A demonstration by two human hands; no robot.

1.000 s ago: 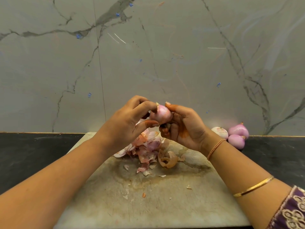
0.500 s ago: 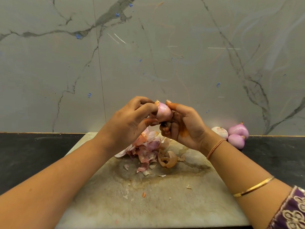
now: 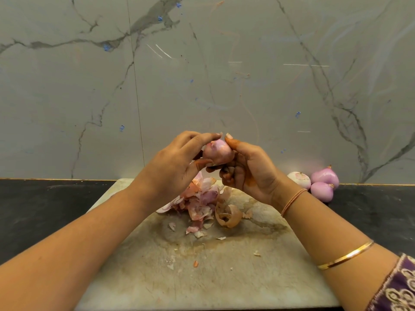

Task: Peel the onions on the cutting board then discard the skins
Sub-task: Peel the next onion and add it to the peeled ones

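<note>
Both the left hand (image 3: 173, 167) and right hand (image 3: 251, 173) curl their fingers around an onion (image 3: 217, 151) above the skins (image 3: 202, 203) on the cutting board (image 3: 224, 277).

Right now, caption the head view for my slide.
Left hand and right hand hold an onion over skins on the cutting board; three onions aside.

pink onion (image 3: 218, 152), grey-veined marble wall (image 3: 224, 75)
</note>
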